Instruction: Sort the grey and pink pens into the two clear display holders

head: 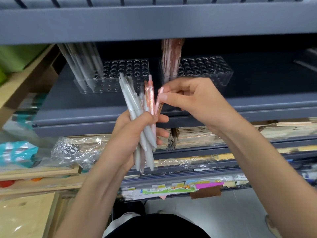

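Above dark clothing (154, 225), the left hand (130, 134) clasps a bundle of matte grey and pink plastic pens (135, 107). The right hand (193, 100) pinches one pink pen (157, 107) by its top. Tugging it may drag neighbours loose, spilling them below the two clear perforated holders (109, 86) on the grey shelf (68, 103).

- The left hand (130, 134) and right hand (193, 103) are bare, as are both forearms down to the frame's lower edge.
- The thumbnail (165, 97) on the right hand is long, pale and squared at the tip.
- A black garment (154, 227) shows low in the middle.
- The whitish patch (120, 222) beside it is possibly clothing too; it is too blurred to tell.
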Available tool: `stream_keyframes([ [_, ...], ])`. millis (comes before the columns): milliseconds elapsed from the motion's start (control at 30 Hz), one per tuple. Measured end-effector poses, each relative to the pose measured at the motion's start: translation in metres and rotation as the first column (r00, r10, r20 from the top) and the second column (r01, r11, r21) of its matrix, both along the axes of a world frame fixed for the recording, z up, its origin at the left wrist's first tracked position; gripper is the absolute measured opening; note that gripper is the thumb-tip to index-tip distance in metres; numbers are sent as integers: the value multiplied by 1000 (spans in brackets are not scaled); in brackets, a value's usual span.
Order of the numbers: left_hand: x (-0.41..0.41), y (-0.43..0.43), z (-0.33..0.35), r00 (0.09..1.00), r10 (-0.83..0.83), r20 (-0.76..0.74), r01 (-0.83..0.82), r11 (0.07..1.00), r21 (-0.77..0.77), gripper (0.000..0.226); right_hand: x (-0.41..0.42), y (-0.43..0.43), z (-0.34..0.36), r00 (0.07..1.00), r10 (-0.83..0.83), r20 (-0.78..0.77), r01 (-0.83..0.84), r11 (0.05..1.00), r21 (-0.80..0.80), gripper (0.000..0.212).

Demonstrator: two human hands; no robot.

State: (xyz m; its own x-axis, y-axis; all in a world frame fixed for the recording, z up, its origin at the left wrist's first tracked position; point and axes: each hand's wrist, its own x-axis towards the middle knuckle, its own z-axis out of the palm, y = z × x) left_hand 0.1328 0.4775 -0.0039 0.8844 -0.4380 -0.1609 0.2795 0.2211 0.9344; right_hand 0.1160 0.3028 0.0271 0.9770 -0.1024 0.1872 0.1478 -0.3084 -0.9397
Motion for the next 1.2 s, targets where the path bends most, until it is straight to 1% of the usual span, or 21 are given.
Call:
stream_keyframes([
  [133, -2, -4, 4, 1000, 4, 4, -4, 1000, -22, 16, -3, -7, -5, 999, 28, 32, -31, 991, 129, 6],
  [233, 1, -6, 8, 997, 59, -55, -63, 994, -91, 16, -6, -14, -9, 997, 5, 78, -23, 972, 232, 8],
  [300, 4, -6, 10, 991, 99, -87, -108, 988, -109, 17, -8, -20, -11, 993, -35, 112, 1, 957, 290, 10],
  [433, 8, -1, 11, 970, 185, -159, -202, 974, -100, 14, -12, -34, -9, 970, -115, 212, -8, 863, 506, 7],
  [500, 9, 1, 10, 967, 191, -170, -205, 976, -73, 14, -12, -45, -2, 938, -230, 259, 52, 832, 552, 9],
  [600, 8, 2, 8, 974, 172, -150, -178, 984, -26, 14, -6, -64, 7, 842, -430, 327, 189, 801, 568, 5],
  [633, 8, 2, 8, 977, 159, -141, -163, 986, -16, 18, -2, -69, 9, 800, -488, 349, 229, 786, 574, 6],
  [700, 7, 1, 8, 986, 118, -120, -119, 993, -7, 33, 8, -77, 12, 722, -570, 393, 282, 761, 585, 9],
  [767, 6, 1, 7, 991, 78, -107, -79, 997, -6, 38, 17, -80, 12, 673, -604, 428, 319, 758, 569, 20],
  [833, 6, 0, 6, 992, 61, -107, -62, 998, -7, 31, 26, -80, 10, 656, -617, 435, 367, 764, 531, 22],
  [900, 5, 0, 5, 991, 57, -118, -59, 998, -14, 20, 34, -76, 11, 670, -616, 414, 396, 769, 502, 19],
  [967, 5, 0, 3, 993, 40, -115, -40, 999, -2, 18, 43, -72, 14, 696, -598, 397, 421, 788, 449, 23],
  [1033, 4, 2, 2, 996, 10, -87, -6, 999, 48, 23, 51, -72, 15, 732, -573, 370, 467, 816, 341, 25],
  [1100, 3, 3, 1, 998, -11, -64, 16, 998, 68, 24, 59, -70, 17, 748, -555, 365, 512, 832, 216, 25],
  [1133, 3, 4, 1, 999, -19, -49, 22, 997, 73, 22, 62, -69, 19, 756, -542, 367, 522, 837, 161, 23],
  [1200, 1, 5, 0, 999, -31, -19, 32, 996, 78, 19, 69, -64, 20, 785, -484, 388, 506, 861, 50, 12],
])
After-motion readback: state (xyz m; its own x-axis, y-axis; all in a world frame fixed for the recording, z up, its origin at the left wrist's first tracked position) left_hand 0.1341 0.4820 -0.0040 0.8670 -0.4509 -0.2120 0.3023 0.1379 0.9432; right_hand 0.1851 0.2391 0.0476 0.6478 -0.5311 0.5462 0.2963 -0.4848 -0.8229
